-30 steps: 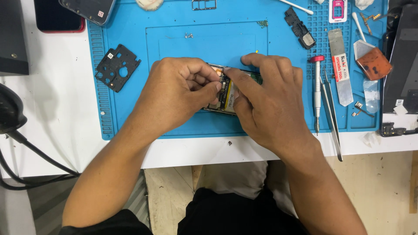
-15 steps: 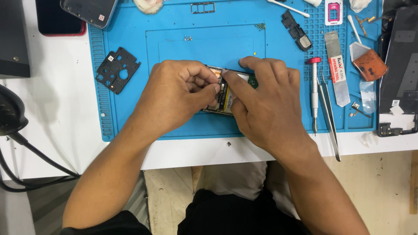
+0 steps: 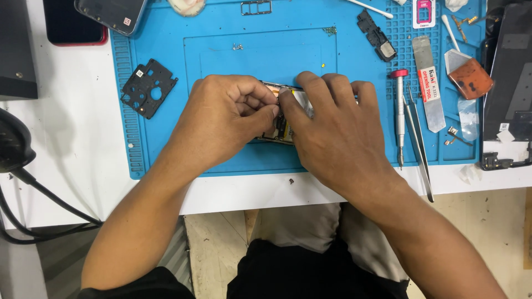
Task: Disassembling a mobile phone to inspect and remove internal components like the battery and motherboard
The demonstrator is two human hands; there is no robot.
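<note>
An opened phone body [image 3: 284,115] lies on the blue work mat [image 3: 260,50], mostly hidden beneath both hands. My left hand [image 3: 224,122] is curled over its left side, thumb and forefinger pinched at the exposed inner parts. My right hand [image 3: 335,138] covers the right side, its forefinger tip pressed against the same spot. What the pinched fingers hold, if anything, is too small to make out.
A black plastic frame part [image 3: 148,87] lies left on the mat. A red-capped screwdriver [image 3: 399,113], tweezers [image 3: 419,147] and a metal opening tool [image 3: 428,83] lie to the right. A phone screen panel [image 3: 510,83] sits at far right, another phone [image 3: 111,14] at top left. Cables [image 3: 33,188] run at left.
Both hands stay on the phone body. The fingertips have drawn slightly closer together over its middle; the view has shifted a little.
</note>
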